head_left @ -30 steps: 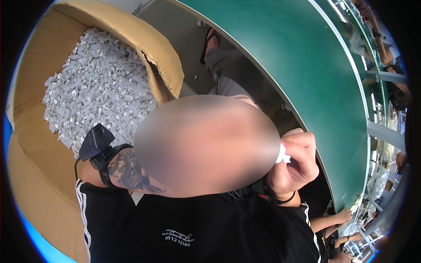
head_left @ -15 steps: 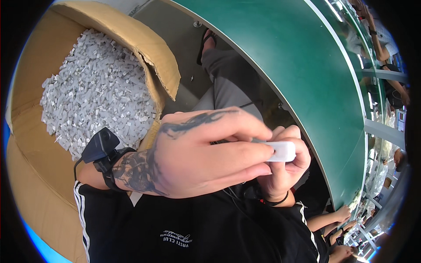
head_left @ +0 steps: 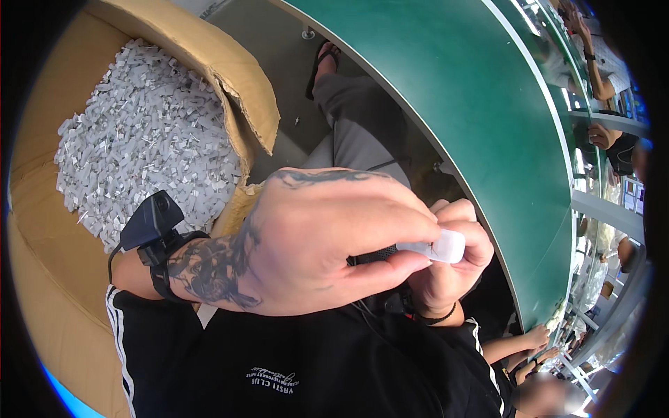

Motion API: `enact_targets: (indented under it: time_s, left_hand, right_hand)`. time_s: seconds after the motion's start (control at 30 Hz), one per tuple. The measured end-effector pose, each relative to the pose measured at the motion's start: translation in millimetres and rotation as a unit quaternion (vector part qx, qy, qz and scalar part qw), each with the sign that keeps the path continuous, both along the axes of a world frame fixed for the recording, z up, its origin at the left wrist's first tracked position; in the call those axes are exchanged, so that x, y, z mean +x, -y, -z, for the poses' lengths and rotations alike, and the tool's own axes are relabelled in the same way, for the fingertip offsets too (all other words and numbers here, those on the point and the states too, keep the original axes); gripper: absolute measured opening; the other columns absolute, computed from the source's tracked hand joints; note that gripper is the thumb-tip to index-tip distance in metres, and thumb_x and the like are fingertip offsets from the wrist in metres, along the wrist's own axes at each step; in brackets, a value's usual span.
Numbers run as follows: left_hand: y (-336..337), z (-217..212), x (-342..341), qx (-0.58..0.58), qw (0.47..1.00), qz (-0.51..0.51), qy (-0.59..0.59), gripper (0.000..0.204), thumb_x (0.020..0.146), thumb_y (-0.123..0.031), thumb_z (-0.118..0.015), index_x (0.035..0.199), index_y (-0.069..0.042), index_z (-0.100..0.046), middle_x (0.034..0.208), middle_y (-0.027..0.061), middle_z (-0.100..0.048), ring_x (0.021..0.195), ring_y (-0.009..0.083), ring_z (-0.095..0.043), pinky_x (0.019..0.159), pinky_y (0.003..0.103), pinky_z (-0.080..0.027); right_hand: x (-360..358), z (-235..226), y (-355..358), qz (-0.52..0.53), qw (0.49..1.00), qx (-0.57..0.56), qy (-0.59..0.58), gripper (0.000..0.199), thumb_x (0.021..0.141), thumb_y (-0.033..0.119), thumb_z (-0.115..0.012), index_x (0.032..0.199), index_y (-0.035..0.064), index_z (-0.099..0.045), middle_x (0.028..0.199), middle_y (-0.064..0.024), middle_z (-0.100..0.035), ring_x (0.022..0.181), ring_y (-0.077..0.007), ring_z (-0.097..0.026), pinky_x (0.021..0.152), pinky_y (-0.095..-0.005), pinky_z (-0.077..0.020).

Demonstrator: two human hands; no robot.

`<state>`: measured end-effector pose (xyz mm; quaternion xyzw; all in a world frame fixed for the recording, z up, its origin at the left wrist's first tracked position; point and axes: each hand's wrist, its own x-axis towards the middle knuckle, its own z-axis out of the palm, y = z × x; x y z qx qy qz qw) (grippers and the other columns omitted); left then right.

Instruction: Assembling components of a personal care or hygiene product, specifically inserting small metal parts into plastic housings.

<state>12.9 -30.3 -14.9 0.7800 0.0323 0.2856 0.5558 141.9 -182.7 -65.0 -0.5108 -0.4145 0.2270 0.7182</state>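
Near a green table (head_left: 460,90), a cardboard box (head_left: 202,49) with heaped small whitish pieces (head_left: 146,139)

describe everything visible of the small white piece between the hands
The white piece looks like smooth plastic: a blocky, round-cornered end on the right, what looks like a narrower, greyer part toward the left. It lies roughly crosswise, right of the view's centre, held between fingers of the left hand and right hand. Fingers partly hide it.

The tattooed left grip (head_left: 327,237) (a black camera (head_left: 153,219) is strapped just behind it) and the right grip (head_left: 449,279) together hold a small white plastic piece (head_left: 450,246). A cardboard box (head_left: 35,223) of many whitish pieces (head_left: 146,139) stands at left; a green surface (head_left: 488,104) lies at right.
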Motion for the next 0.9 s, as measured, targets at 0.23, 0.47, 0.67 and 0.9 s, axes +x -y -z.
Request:
enact_targets:
  time_s: [0.23, 0.47, 0.67, 0.9]
  left_hand:
    - [-4, 2, 2, -0.010, 1.000, -0.002, -0.004, 0.030, 0.066, 0.004, -0.079, 0.095, 0.001, -0.069, 0.091, 0.0121, -0.069, 0.074, 0.0185, -0.067, 0.062, 0.025, -0.053]
    - [-10, -1, 12, -0.022, 1.000, 0.001, 0.022, 0.031, 0.066, 0.003, -0.080, 0.094, 0.002, -0.069, 0.089, 0.0121, -0.069, 0.074, 0.0191, -0.067, 0.062, 0.025, -0.053]
    - [-41, -46, -21, 0.095, 0.988, -0.009, 0.125, 0.031, 0.065, -0.014, -0.083, 0.083, 0.003, -0.064, 0.091, 0.0145, -0.064, 0.079, 0.0250, -0.066, 0.062, 0.031, -0.056]
    - [-38, -114, -70, 0.093, 0.987, -0.064, 0.116, 0.021, 0.090, -0.023, -0.057, 0.102, -0.005, -0.055, 0.092, 0.0128, -0.057, 0.072, 0.0313, -0.060, 0.056, 0.038, -0.053]
  right_hand:
    - [5, -5, -4, -0.008, 1.000, -0.023, 0.011, 0.012, 0.077, 0.001, -0.069, 0.089, -0.0016, -0.066, 0.084, -0.0104, -0.062, 0.067, -0.0131, -0.056, 0.058, -0.0237, -0.0432]
    - [13, -18, -8, -0.009, 0.999, -0.046, 0.002, 0.014, 0.076, -0.003, -0.069, 0.090, -0.0019, -0.067, 0.084, -0.0107, -0.062, 0.067, -0.0127, -0.056, 0.058, -0.0234, -0.0432]
    - [60, -41, -27, 0.011, 0.981, -0.067, -0.180, 0.017, 0.082, 0.008, -0.069, 0.095, -0.0020, -0.064, 0.090, -0.0105, -0.063, 0.070, -0.0153, -0.058, 0.059, -0.0242, -0.0503]
    - [460, -24, 36, 0.186, 0.922, -0.268, -0.212, 0.024, 0.093, 0.019, -0.060, 0.113, 0.0059, -0.065, 0.064, 0.0122, -0.041, 0.053, 0.0002, -0.036, 0.047, -0.0173, -0.0260]
